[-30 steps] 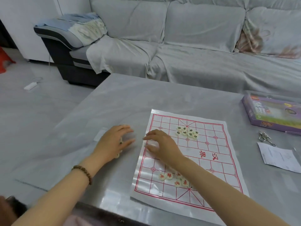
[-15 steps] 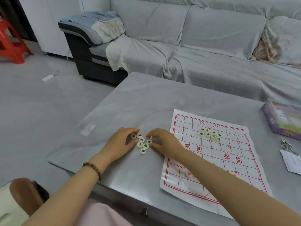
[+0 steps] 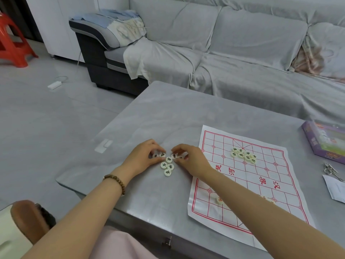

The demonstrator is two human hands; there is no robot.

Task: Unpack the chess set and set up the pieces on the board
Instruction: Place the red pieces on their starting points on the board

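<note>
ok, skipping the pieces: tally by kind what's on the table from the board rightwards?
white plastic board sheet with red grid: 1
purple rectangular game box: 1
small metal scissors: 1
white printed paper slip: 1
Total: 4

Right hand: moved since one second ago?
Yes: the right hand went left, from over the board's left columns to the loose pieces on the table beside it.
</note>
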